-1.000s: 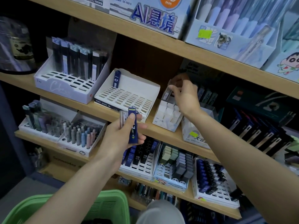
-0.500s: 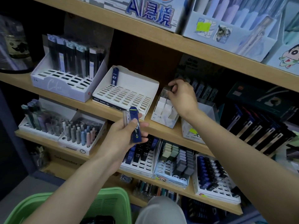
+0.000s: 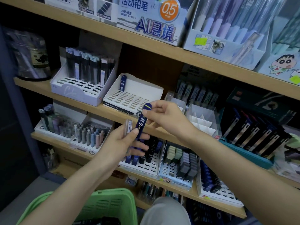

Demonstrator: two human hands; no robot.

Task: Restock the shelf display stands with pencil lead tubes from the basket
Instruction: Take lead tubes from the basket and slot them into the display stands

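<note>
Blue tube: a dark blue pencil lead tube (image 3: pixel 142 123) at the centre of the frame; tilted, cap end up and to the right; held by both hands at once.
Left hand: the left hand (image 3: pixel 121 143) sits just below centre, palm up; fingers curled under the blue tube's lower half, thumb pressed on its front; it grips the tube.
Clear tube: a clear tube (image 3: pixel 128 126) stands upright in the same left hand, just left of the blue one, touching or nearly touching it.
Right hand: the right hand (image 3: pixel 164 114) is right of centre; thumb and forefinger pinch the blue tube just under its cap; the other fingers are curled.
White stand: a slotted white stand (image 3: pixel 146 93) on the middle shelf, just above the hands; one matching blue tube (image 3: pixel 122 82) stands upright in its back left corner.
Basket: a green basket (image 3: pixel 110 203) at the bottom edge, below the left forearm.
</note>
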